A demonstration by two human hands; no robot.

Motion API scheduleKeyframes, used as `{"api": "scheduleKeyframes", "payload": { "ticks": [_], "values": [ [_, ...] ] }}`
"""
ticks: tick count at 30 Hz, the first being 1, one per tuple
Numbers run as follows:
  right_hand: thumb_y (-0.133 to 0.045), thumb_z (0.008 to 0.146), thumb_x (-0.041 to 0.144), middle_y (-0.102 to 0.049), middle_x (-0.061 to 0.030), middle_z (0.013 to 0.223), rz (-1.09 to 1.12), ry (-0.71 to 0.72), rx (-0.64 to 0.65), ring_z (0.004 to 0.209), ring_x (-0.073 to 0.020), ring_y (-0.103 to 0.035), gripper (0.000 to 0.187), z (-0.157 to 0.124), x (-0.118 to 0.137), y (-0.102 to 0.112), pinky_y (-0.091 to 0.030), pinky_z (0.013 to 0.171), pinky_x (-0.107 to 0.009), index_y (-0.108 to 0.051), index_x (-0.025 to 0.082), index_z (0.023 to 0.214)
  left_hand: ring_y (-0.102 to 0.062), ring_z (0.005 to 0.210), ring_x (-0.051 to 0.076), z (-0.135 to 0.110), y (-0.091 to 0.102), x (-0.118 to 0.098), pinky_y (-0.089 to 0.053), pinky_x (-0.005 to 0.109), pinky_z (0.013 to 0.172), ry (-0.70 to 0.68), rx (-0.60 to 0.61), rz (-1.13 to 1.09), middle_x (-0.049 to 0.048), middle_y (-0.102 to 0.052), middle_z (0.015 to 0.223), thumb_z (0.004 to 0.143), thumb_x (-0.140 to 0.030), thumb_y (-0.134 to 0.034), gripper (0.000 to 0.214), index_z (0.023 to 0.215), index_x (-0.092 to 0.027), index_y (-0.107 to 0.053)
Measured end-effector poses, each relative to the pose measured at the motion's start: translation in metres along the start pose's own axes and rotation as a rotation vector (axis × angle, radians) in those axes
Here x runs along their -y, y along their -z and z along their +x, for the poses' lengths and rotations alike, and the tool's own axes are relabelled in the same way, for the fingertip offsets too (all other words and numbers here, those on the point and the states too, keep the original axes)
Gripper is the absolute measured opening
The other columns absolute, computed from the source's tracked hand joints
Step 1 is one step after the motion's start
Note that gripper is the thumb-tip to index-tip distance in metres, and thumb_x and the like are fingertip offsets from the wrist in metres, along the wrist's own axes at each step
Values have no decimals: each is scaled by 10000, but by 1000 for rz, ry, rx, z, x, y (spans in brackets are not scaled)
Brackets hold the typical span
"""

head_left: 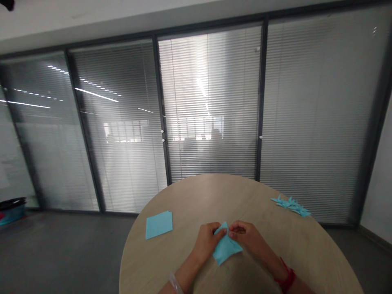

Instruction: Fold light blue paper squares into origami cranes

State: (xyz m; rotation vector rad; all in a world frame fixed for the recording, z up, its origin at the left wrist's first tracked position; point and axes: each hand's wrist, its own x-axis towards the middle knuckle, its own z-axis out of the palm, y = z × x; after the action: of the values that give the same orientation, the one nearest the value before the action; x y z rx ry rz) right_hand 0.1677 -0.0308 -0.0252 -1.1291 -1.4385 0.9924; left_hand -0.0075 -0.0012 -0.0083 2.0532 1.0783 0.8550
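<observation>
Pale blue paper, folded into a rough wedge [226, 247], is pinched up between the person's two bare hands, just above the near edge of a round, light oak-look table [196, 196]. The left hand [208, 241] curls half closed around the paper's left side, its thumb and fingertips gripping near the upper point. The right hand [245, 237] comes in from the other side, also half closed, with its fingertips pressed to the paper's upper right edge. The two hands nearly meet at the top of the fold, while the lower point of the paper hangs toward the near side; I can't tell whether it touches the tabletop. A clear bangle [175, 283] circles the left wrist, and a red cord bracelet [286, 277] is tied around the right. To the left of the hands, a flat square of the same blue paper [159, 224] lies on the table, well apart from them. Over at the far right of the tabletop sits a loose cluster of spiky folded blue paper shapes [290, 205]. Beyond the table, grey floor [67, 245] runs to a dark-framed glass partition with slatted blinds [211, 102], and a dark and teal object [12, 210], too indistinct to name, sits against the far left wall.
</observation>
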Motion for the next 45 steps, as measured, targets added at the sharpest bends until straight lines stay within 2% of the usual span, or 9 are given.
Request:
{"api": "scheduleKeyframes", "payload": {
  "ticks": [7,10,13,18,24,30,35,40,45],
  "values": [
    [-728,591,410,-656,-22,616,19,-20,-8,626,-184,-599,275,0,3,-1,-448,630,-285,-649,156,660,-348,552,109,1,0,-2,-224,244,515,-6,-31,-49,-37,-394,556,783,-496,-504,404,601,-142,-568],
    [-731,589,412,-637,-9,595,74,-51,-30,597,-169,-579,281,-1,6,-1,-433,607,-275,-638,154,653,-339,539,111,3,0,-1,-238,248,515,18,-58,-221,-32,-382,546,784,-647,-425,555,570,-147,-535],
    [-748,578,414,-630,-2,601,144,-79,-51,585,-153,-561,301,-3,12,-2,-417,596,-264,-639,147,665,-350,511,112,3,3,0,-260,256,514,120,-31,-431,-18,-411,523,762,-740,-353,654,548,-147,-525],
    [-758,585,415,-602,13,586,181,-78,-39,575,-134,-530,302,-8,21,-3,-390,577,-246,-640,146,654,-386,506,112,-2,5,-2,-295,255,527,248,39,-692,-1,-495,545,710,-706,-521,590,570,-135,-563],
    [-754,588,432,-616,6,604,194,-80,-56,577,-138,-538,320,-7,19,-2,-395,585,-254,-641,145,674,-453,530,119,-5,5,-9,-362,256,578,273,138,-876,19,-573,584,667,-587,-678,478,657,-110,-642],
    [-762,561,449,-625,7,600,195,-102,-43,576,-147,-558,342,-6,19,-2,-424,601,-267,-638,152,677,-486,549,109,-5,4,-5,-382,235,586,229,177,-878,24,-611,608,630,-504,-754,408,689,-107,-682],
    [-760,541,488,-639,-3,594,165,-117,-13,596,-180,-596,372,-5,18,-2,-453,625,-295,-645,164,680,-545,625,143,-2,3,1,-395,255,609,260,146,-769,64,-663,711,566,-514,-785,489,789,-85,-714],
    [-763,529,505,-669,-26,630,143,-113,14,626,-199,-620,395,-3,12,-3,-471,653,-313,-655,157,684,-509,547,116,1,0,5,-333,229,525,314,67,-660,40,-643,642,448,-514,-828,538,758,-91,-706],
    [-743,565,457,-665,-26,630,84,-70,14,620,-185,-605,337,-2,8,-2,-448,634,-292,-647,150,665,-467,490,94,5,-4,10,-323,231,505,278,29,-616,0,-595,556,400,-533,-828,530,669,-101,-679]
  ]
}}
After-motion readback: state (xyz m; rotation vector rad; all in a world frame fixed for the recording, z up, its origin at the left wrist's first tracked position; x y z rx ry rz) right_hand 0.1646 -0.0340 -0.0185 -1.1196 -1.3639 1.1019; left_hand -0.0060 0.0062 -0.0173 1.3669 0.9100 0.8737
